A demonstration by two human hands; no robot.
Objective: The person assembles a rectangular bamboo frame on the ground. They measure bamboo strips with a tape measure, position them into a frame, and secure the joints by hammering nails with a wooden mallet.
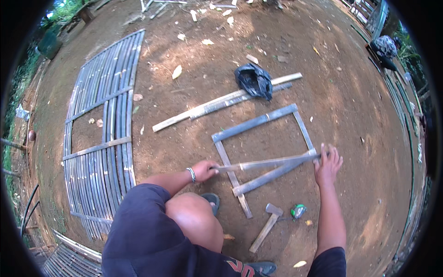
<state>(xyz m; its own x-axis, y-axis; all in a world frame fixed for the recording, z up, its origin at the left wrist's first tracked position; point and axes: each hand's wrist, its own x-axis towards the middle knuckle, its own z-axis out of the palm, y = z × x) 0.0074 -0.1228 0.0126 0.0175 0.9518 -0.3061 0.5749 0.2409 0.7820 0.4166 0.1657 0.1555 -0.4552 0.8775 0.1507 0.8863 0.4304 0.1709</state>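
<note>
A long bamboo slat [270, 163] stretches between my two hands, slanting across a four-sided frame of bamboo slats [254, 124] on the ground. My left hand [203, 171] is closed around the slat's left end, just outside the frame's left side. At the other end, by the frame's near right corner, my right hand [327, 166] grips the slat with its fingers partly stretched. Below the frame lies a short hatchet-like tool [265, 229] with a wooden handle and grey head. A green tape measure [298, 211] rests beside that head.
Beyond the frame, a black plastic bag [254, 81] sits on long bamboo strips [198, 112]. A large bamboo slat panel [99, 157] with a square opening lies at left. Dry leaves [177, 71] dot the dirt ground. Green poles [401, 108] line the right edge.
</note>
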